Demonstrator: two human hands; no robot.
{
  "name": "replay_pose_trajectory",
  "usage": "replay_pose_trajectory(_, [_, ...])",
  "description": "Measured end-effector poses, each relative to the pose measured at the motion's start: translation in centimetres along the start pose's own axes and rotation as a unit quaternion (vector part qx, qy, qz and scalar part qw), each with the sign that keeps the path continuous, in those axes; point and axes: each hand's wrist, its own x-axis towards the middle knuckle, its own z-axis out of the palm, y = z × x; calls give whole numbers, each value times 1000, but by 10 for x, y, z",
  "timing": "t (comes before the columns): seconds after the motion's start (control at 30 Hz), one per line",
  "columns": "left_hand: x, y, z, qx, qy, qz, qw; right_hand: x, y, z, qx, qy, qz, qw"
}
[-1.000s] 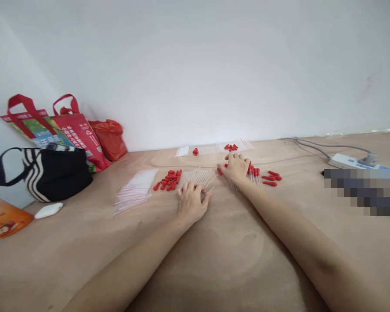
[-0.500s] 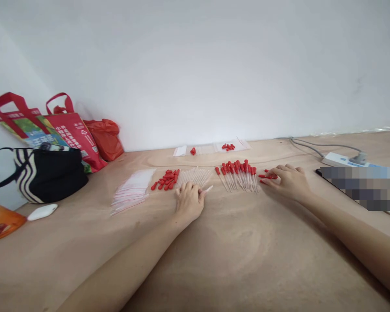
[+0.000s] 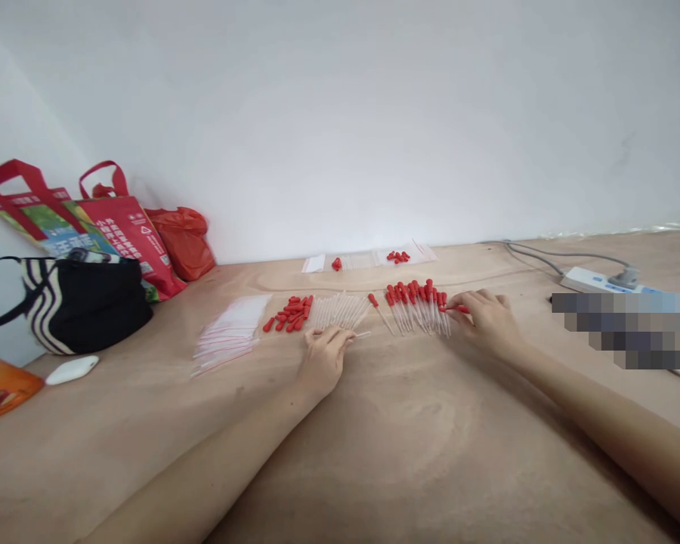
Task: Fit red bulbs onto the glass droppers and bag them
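Left grip [image 3: 324, 357] pinches a bare tube [image 3: 363, 334], fingers nearly together; right grip [image 3: 489, 317] closes around a red bulb [image 3: 460, 309]. Toward the counter's [image 3: 408, 431] far edge, many capped tubes [image 3: 417, 301] lie fanned; uncapped tubes [image 3: 338, 307] and loose bulbs [image 3: 289, 314] remain leftward.

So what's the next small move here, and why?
Probably bringing the red bulb to the bare tube: the right hand seems to pinch the bulb, the left hand holds the tube, and the droppers lying between have bulbs fitted.
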Motion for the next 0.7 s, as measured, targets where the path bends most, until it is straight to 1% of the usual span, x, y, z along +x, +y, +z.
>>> replay_pose_trajectory(0.1, [0, 0, 0, -4, -7, 5, 1000, 5, -39, 0, 87, -8, -66, 994])
replay_pose_trajectory(0.17, [1, 0, 0, -9, -10, 3, 1000, 7, -64, 3, 116, -22, -108, 987])
replay_pose_trajectory(0.27, [1, -2, 0, -15, -13, -5, 1000, 11, -89, 13, 154, -46, -141, 977])
replay_pose_trajectory(0.33, [2, -4, 0, -18, -15, -11, 1000, 12, -96, 21, 200, -60, -142, 968])
replay_pose_trajectory(0.47, [5, -5, 0, -18, -17, -12, 1000, 12, -96, 30, 285, -73, -122, 948])
replay_pose_trajectory(0.6, [8, -4, 0, -17, -24, -6, 1000, 10, -96, 29, 287, -78, -107, 949])
replay_pose_trajectory(0.7, [8, -3, 0, -19, -22, 2, 1000, 9, -98, 26, 276, -76, -117, 951])
